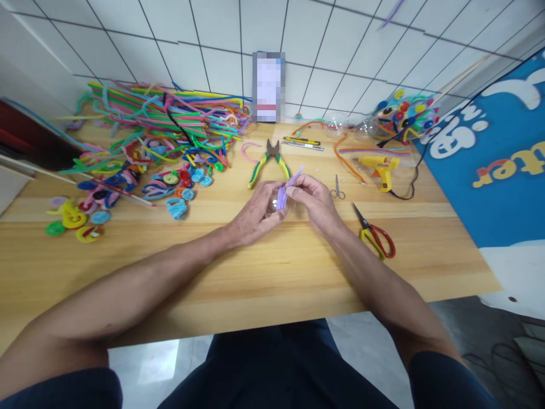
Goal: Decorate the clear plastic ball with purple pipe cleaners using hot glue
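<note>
Above the middle of the wooden table, my left hand [258, 215] is closed around a clear, shiny round thing that looks like a plastic ball [273, 204]. Purple pipe cleaners [281, 197] lie against its side. My right hand [314, 200] pinches the purple strands between thumb and forefinger, and one end sticks up past the fingertips. Both hands nearly meet there, and the fingers hide part of the ball. Just beyond them lie green-and-yellow pliers [271, 162], with jaws pointing away from me.
Colourful pipe cleaners [170, 113] and coiled pieces heap at the left. A phone [267, 88] leans on the tiled wall. To the right lie a yellow glue gun [380, 168] with its cord, small scissors [338, 190], red-and-yellow scissors [374, 236] and a yellow cutter knife [301, 141].
</note>
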A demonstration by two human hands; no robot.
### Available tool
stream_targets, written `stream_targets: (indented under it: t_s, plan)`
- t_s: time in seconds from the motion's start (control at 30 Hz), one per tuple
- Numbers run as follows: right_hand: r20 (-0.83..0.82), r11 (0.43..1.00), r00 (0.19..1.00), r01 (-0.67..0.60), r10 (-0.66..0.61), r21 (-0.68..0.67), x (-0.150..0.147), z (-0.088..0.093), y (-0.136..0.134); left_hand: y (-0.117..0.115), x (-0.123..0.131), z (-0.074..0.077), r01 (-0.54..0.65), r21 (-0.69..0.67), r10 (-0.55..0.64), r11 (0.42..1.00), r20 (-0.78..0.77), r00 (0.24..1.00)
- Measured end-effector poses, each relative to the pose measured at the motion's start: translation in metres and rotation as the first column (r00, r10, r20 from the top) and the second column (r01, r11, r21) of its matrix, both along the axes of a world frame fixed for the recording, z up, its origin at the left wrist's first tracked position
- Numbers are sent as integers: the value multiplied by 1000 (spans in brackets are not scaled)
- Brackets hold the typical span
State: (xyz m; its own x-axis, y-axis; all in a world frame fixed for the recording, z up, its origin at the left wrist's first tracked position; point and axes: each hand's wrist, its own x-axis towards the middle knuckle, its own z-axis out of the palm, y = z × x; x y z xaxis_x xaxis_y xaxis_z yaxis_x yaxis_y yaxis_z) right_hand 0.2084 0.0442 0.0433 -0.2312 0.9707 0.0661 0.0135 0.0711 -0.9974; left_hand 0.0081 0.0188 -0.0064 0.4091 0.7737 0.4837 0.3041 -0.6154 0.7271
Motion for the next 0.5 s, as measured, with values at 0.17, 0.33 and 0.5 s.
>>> stream_targets:
  t_s: [0.17,0.33,0.5]
  plan:
    - [18,995,999,-37,35,92,4,1,-2,1,0,0,10,-5,-10,1000,19,1000]
    - [127,976,991,-68,43,205,7,-4,1,1,0,0,18,-9,-18,1000,28,999]
    - [152,963,987,-83,44,256,11,-5,3,2,-1,-1,10,-21,-10,1000,26,1000]
